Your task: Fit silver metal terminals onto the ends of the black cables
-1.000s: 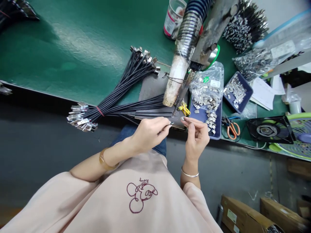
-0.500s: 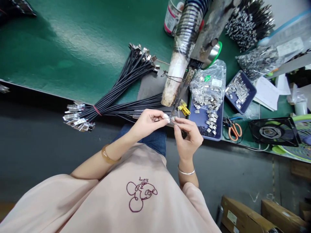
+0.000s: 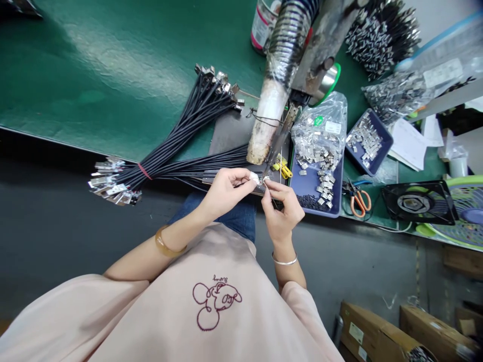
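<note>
My left hand (image 3: 226, 188) pinches a small metal connector shell (image 3: 255, 177) at the end of a black cable. My right hand (image 3: 281, 208) is curled with its fingertips touching the same spot from the right; what it pinches is too small to name. Both hands meet just below the tip of a white-wrapped nozzle (image 3: 264, 130) over a grey work plate (image 3: 230, 133). A banded bundle of black cables (image 3: 173, 151) with metal ends fans out to the left on the green mat (image 3: 113, 65).
A blue tray (image 3: 313, 188) of loose metal shells and a clear bag (image 3: 320, 133) of them lie right of my hands. Orange-handled scissors (image 3: 356, 198), a second blue tray (image 3: 364, 138), a black fan (image 3: 418, 201) and a can (image 3: 262, 22) stand beyond. Cardboard boxes (image 3: 377, 334) sit on the floor.
My right hand moved left and closer to my left hand, so their fingertips now meet at the connector. The view shifted slightly.
</note>
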Motion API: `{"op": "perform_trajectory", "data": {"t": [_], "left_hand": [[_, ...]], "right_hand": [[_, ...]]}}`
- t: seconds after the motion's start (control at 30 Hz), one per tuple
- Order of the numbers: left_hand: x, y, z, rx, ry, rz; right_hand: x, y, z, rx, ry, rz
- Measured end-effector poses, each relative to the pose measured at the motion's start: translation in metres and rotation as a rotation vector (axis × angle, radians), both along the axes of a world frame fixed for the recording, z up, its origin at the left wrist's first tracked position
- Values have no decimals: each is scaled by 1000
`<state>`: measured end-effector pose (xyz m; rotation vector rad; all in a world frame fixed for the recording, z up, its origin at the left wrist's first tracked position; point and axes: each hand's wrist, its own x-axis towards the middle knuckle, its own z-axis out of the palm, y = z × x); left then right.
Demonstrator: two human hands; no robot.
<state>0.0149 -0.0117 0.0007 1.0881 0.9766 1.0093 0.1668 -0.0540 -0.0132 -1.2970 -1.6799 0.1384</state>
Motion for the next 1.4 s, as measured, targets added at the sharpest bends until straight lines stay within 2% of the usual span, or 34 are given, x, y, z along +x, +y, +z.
{"op": "perform_trajectory", "data": {"t": [0.13, 0.27, 0.37, 0.5, 0.7, 0.8, 0.9, 1.03, 1.13, 1.27, 1.33, 1.4], "left_hand": [[1, 0, -3, -24, -26, 17], [-1, -3, -4, -58, -17, -22], [-1, -4, -2, -43, -32, -74], [0, -4, -2, -20, -63, -41], [1, -9, -11, 41, 40, -23], [2, -11, -14, 40, 61, -7], [1, -9, -12, -2, 1, 17], [-5, -7, -7, -36, -67, -19], [-15, -5, -3, -15, -59, -85], [-26, -3, 6, 139, 57, -331], [-28, -4, 12, 328, 179, -439], [-28, -9, 17, 598, 385, -473]], "right_hand": [[1, 0, -2, 80, -65, 4], [4, -5, -8, 111, -10, 28], [5, -8, -11, 71, 94, 91], [3, -10, -7, -8, 183, 108], [2, -10, 2, 3, -73, 26], [2, -9, 2, -90, 2, 12], [6, -7, 3, -141, 83, -84], [20, -4, 11, -92, -29, -214], [34, -5, 20, -109, -120, -270], [47, -8, 31, -234, -407, -203], [48, -8, 32, -262, -560, -165], [45, -8, 31, -263, -685, -143]]}}
